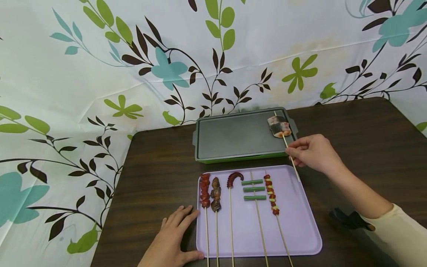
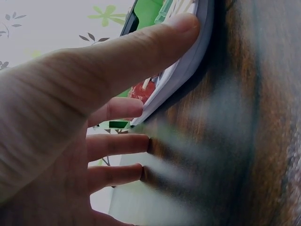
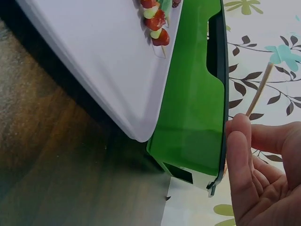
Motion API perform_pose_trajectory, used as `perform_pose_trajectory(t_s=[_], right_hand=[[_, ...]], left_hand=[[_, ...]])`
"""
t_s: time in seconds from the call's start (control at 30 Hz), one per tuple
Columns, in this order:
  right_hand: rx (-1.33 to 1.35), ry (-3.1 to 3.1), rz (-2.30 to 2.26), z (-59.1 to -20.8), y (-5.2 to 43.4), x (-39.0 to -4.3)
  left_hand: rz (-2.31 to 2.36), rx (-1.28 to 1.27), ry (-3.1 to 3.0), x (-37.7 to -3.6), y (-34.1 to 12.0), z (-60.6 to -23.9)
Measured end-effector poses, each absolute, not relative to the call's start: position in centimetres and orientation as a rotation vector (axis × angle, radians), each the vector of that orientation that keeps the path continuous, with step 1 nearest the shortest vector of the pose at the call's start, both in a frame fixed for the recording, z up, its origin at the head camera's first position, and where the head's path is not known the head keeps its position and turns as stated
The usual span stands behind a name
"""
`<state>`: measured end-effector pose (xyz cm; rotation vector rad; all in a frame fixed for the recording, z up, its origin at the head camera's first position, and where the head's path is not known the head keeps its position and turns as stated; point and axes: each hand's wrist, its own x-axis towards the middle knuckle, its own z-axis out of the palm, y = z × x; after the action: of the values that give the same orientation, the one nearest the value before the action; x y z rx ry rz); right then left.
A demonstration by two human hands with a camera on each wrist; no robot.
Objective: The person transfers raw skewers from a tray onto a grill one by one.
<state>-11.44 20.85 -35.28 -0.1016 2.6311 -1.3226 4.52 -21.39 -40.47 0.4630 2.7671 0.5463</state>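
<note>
1. The fish skewer point(image 1: 279, 126) is at the right end of the grill plate point(image 1: 230, 137); its bare stick slants back across the front edge toward the lilac tray point(image 1: 301, 218).
2. The right hand point(image 1: 313, 152) pinches that stick between thumb and fingertips, partway down from the meat. The grip looks light; it should be firm enough to stop the stick rolling, since the flat pieces look top-heavy.
3. From overhead it is hard to tell whether the fish touches the plate or hangs just above it, so any lowering is best done gently, level and without a drop.
4. The stick's tail end reaches over the tray's far right corner; a slight lift there should clear the rim and the pepper skewer point(image 1: 270, 193) nearby.
5. The left hand point(image 1: 173, 231) lies with fingers spread and grips nothing, its thumb against the tray's left edge. That light touch probably steadies the tray well enough; pushing harder could shift the skewers lying there.
</note>
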Motion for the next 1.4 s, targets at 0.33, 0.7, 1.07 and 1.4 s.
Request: perform_pose_trajectory(t_s=[0.33,0.7,1.07,1.4], right_hand=[[-0.093,2.671,-1.291,-35.6,20.8,-11.3],[-0.102,2.649,-1.357,-35.6,21.2,-10.5],[-0.112,2.657,-1.333,-35.7,22.8,-7.6],[-0.083,2.596,-1.373,-36.7,24.1,-4.1]], left_hand=[[0.571,0.458,2.765,4.6,-21.4,-40.5],[0.567,0.428,2.749,4.6,-21.4,-40.4],[0.565,0.449,2.76,4.6,-21.4,-40.5],[0.587,0.431,2.734,4.5,-21.4,-40.5]])
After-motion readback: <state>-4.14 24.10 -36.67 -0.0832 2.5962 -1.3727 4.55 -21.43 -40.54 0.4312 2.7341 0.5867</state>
